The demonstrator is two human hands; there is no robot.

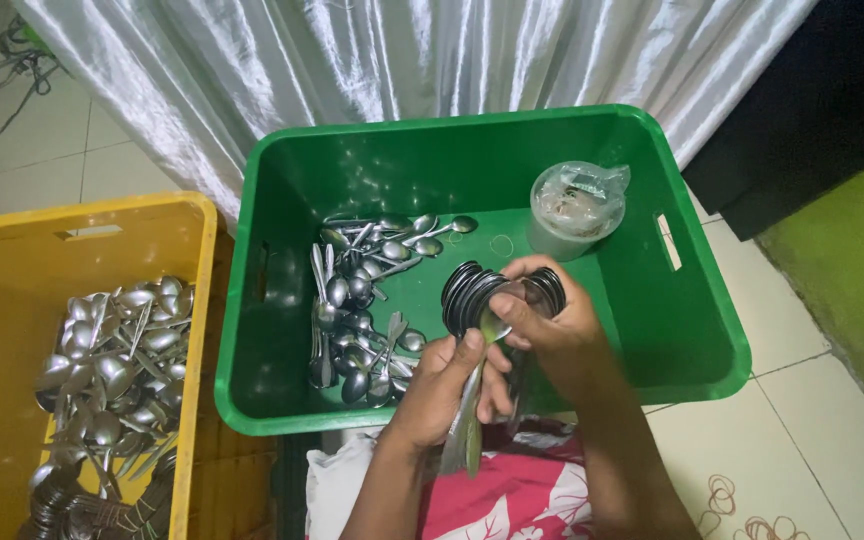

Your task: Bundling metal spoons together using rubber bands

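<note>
Green crate [702, 330]: right half of floor open between spoon pile [367, 300] and right wall. Lidded tub [574, 212] blocks far right corner. Both hands, left [447, 385] and right [552, 320], fill the near middle over the rim. Curtain [352, 60] hangs close behind far wall. Yellow crate [192, 330] just beside on left, packed with spoons [117, 370].

The scene is lit evenly and rather brightly from above. Glare is seen on the spoons [362, 300] and the curtain [402, 60]. Soft shadows are cast inside the green crate [692, 330]; edges are slightly bent.
</note>
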